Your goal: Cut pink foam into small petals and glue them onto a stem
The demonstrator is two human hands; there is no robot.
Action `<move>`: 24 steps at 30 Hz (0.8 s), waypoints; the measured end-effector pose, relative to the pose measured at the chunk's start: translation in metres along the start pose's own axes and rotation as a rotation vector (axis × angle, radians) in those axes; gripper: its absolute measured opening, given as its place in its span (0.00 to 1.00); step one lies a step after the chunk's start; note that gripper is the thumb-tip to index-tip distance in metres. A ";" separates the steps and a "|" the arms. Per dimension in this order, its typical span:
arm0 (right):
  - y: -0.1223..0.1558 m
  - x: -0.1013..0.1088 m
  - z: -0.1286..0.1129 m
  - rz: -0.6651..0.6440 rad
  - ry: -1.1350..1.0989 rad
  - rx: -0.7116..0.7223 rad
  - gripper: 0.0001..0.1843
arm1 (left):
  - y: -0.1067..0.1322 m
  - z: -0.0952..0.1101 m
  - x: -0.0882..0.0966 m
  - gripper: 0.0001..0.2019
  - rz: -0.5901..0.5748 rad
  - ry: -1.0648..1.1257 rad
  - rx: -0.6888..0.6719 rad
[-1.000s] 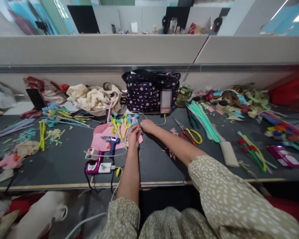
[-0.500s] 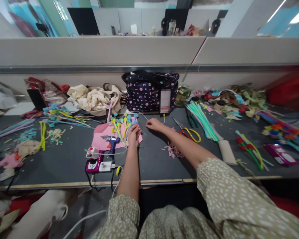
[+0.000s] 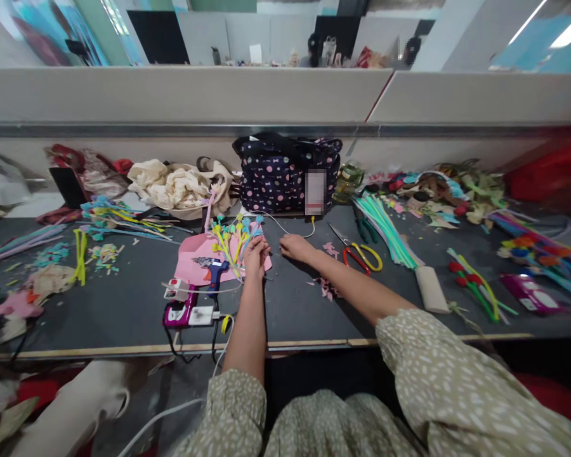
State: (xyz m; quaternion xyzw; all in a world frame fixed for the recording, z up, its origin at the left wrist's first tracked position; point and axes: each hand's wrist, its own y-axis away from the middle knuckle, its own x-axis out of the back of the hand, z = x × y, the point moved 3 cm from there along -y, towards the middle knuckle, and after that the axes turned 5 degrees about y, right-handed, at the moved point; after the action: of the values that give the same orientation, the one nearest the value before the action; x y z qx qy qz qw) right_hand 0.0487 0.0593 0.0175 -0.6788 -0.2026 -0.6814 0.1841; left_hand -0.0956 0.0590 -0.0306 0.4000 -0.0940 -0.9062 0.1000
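Note:
My left hand (image 3: 255, 255) is closed in a pinch at the right edge of a pink sheet (image 3: 186, 260); whatever its fingers hold is too small to make out. Right by it, yellow and blue pipe-cleaner flowers (image 3: 226, 246) lie on the sheet. A short gap separates it from my right hand (image 3: 295, 247), whose fingers are curled closed low over the dark tabletop, their contents hidden. A blue glue gun (image 3: 215, 273) rests on the sheet's lower part. To the right of my right hand lie scissors (image 3: 361, 256) with red and yellow handles.
Pink scraps (image 3: 326, 289) lie beneath my right forearm. A purple power strip (image 3: 181, 312) with white plugs and cords sits at the front left. Behind stands a dotted dark bag (image 3: 276, 178). Green pipe cleaners (image 3: 387, 231) and a cardboard tube (image 3: 431, 289) are on the right.
My right hand has lowered slightly and its fingers are curled more tightly. My left hand stays in nearly the same place, still pinched.

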 end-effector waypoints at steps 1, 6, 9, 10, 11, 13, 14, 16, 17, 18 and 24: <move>-0.001 0.001 -0.003 -0.005 0.001 0.007 0.14 | 0.000 0.000 0.000 0.14 -0.001 0.006 0.000; -0.001 0.004 -0.019 -0.050 0.015 0.060 0.14 | -0.001 -0.001 0.001 0.13 -0.013 0.020 0.003; -0.002 0.002 -0.026 -0.061 0.031 0.064 0.13 | -0.002 -0.001 0.001 0.13 -0.007 0.022 -0.002; -0.003 0.001 -0.028 -0.058 0.035 0.063 0.13 | -0.002 -0.001 0.001 0.13 -0.008 0.024 -0.005; -0.004 -0.001 -0.030 -0.053 0.037 0.060 0.13 | -0.002 -0.001 0.001 0.13 -0.011 0.026 -0.008; -0.006 -0.002 -0.031 -0.038 0.039 0.052 0.14 | -0.002 -0.001 0.001 0.13 -0.012 0.026 -0.007; -0.007 -0.003 -0.030 -0.031 0.038 0.047 0.15 | -0.002 -0.002 0.001 0.13 -0.010 0.023 -0.004; -0.008 -0.002 -0.025 -0.023 0.032 0.036 0.14 | -0.001 -0.001 0.001 0.13 -0.002 0.013 -0.002; -0.008 0.000 -0.021 -0.023 0.026 0.032 0.14 | -0.001 -0.001 0.001 0.13 0.001 0.007 -0.004; -0.007 0.001 -0.017 -0.026 0.019 0.031 0.13 | -0.001 -0.001 0.001 0.13 0.000 0.000 -0.007; 0.000 0.005 -0.012 -0.043 -0.008 0.075 0.12 | -0.001 -0.001 -0.002 0.13 -0.006 -0.024 -0.026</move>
State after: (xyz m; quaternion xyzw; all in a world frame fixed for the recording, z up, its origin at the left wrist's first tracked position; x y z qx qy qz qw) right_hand 0.0387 0.0528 0.0227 -0.6695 -0.2432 -0.6745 0.1942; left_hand -0.0942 0.0599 -0.0300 0.3882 -0.0824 -0.9123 0.1013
